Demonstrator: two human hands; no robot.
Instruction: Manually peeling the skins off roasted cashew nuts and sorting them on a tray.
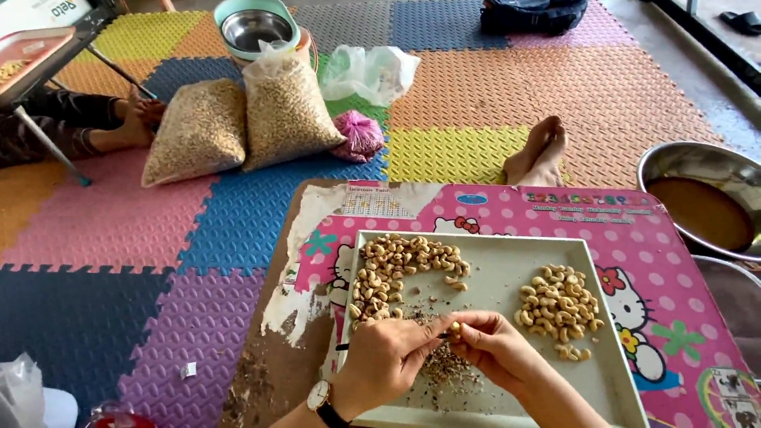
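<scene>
A pale square tray (507, 277) lies on a low pink table (658, 261). My left hand (384, 361), with a watch on its wrist, grips a thin dark tool whose tip meets a cashew nut (455, 328). My right hand (493, 345) pinches that nut over the tray's near middle. A curved heap of unpeeled cashews (396, 273) fills the tray's left side. A smaller heap of pale peeled cashews (559, 305) lies on the right. Dark skin scraps (444, 364) are scattered under my hands.
Two full clear bags of nuts (238, 123) lean on the coloured foam floor mat. A steel bowl (254, 28) stands behind them, and a large steel basin (701, 198) sits at the right. Another person's feet (131, 119) rest at the left; my foot (543, 150) shows beyond the table.
</scene>
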